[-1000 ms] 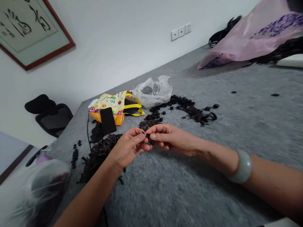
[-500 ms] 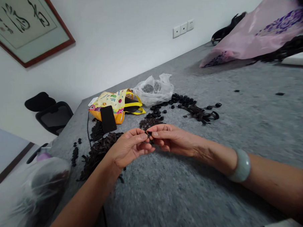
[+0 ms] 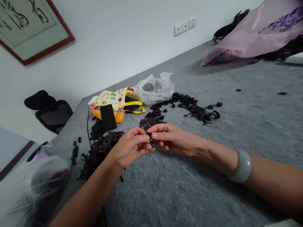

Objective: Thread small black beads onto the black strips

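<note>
Left grip: middle of the frame, a little below centre; my thumb and forefinger are pinched narrow on a small black piece, the other fingers curled beneath.
Right grip: just right of the left one; I pinch the same piece from the other side, thumb and forefinger tips together on it.
Piece in hand: near the centre of the frame, between my two sets of fingertips; mostly covered, so I cannot tell its full shape.
Wrist: pale green bangle around my right wrist, lower right of the frame.
Strips: heap of dark strips, left of and partly behind my left grip; a looser black bunch lies right of centre.
Small parts: pile of dark bits just above my fingertips in the frame; black rings spread above and to the right of it.
Bags: yellow bag left of centre, a black slab overlapping its front; clear plastic bag just to its right; pink bag at upper right.
Surface: grey counter beneath all these.
Wall: framed calligraphy at upper left; sockets above centre, towards the right.
</note>
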Motion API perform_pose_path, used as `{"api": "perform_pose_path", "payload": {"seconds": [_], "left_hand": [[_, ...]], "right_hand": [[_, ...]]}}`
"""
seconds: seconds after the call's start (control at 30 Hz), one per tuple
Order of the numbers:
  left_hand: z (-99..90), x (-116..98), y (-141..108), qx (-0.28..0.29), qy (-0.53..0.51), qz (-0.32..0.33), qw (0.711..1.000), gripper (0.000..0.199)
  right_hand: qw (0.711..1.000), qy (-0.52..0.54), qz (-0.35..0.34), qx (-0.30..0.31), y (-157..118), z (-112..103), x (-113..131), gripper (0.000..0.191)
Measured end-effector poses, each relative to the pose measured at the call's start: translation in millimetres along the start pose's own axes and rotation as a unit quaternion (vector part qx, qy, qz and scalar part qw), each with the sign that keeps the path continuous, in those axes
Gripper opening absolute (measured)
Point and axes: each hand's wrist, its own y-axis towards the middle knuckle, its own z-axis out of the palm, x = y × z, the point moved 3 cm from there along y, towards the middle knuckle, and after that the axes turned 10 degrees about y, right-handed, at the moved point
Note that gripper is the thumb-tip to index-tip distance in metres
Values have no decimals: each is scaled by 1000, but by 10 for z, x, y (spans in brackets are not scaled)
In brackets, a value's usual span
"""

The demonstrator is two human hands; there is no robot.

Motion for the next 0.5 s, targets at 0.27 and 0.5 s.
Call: {"api": "perform_pose_path", "payload": {"seconds": [0.27,0.5], "left_hand": [[-8,3,15,-3,-2,15,1000,22],[-24,-1,31,-23,5,52,998,29]], "right_hand": [[996,-62,-51,-29,-14,-61,49,30],[989,-110,-90,-37,3,-97,55,32]]}}
